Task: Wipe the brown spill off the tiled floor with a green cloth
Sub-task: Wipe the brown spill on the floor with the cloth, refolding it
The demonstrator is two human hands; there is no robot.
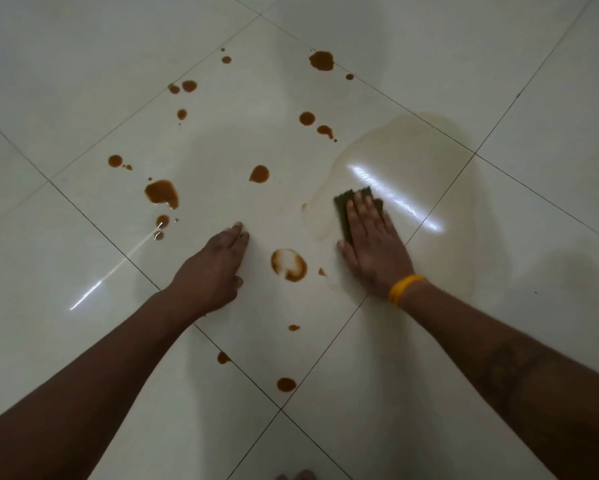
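With the right hand [374, 244] pressed flat on the green cloth [346, 209] at centre right and the left hand [218, 265] flat on the tiled floor [83, 81], the soaked cloth may smear the brown spill [161, 192] centre-left into a film.

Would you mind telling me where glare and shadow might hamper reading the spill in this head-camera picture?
In the head view, a bright streak of glare crosses the wet, pale-smeared tile just beyond the right hand pressing the green cloth; a second streak runs left of the left hand, touching the brown drops; soft shadows dim the floor at the frame's corners; the wide lens bends the grout lines.
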